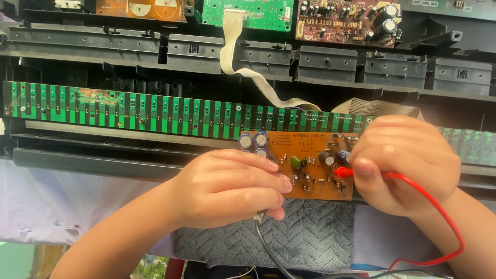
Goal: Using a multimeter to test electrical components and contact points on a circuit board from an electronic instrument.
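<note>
Before you lies an opened electronic keyboard: a black plastic frame [330, 64] fills the top half of the view, with a long green strip board [129, 111] running from nine o'clock across toward three, and a pale ribbon cable [243, 70] dropping from a green board [253, 13] at twelve o'clock. More circuit boards sit along the top edge, one brown with dark capacitors [346, 23] at one o'clock. A grey woven cloth [310, 235] hangs at six o'clock over a white sheet [46, 206].

The small brown circuit board [305, 163] sits dead centre, resting on the frame's edge just above the cloth. Your left hand [232, 188] is curled closed at seven o'clock from the board, its fingers wrapped round a probe with a black lead [266, 243] trailing down out of the fist; the probe's tip is hidden behind your fingers, so whether it touches the board cannot be told. Your right hand [403, 165] at three o'clock is pinched shut on the red probe [343, 172], whose tip lies on the board's right part beside a dark capacitor [326, 157]. Its red lead [444, 217] loops down to five o'clock.

As for progress, you look to be mid-check: both probes are in hand and at the board, the keyboard is already open, and nothing shows a reading or any reassembly.
</note>
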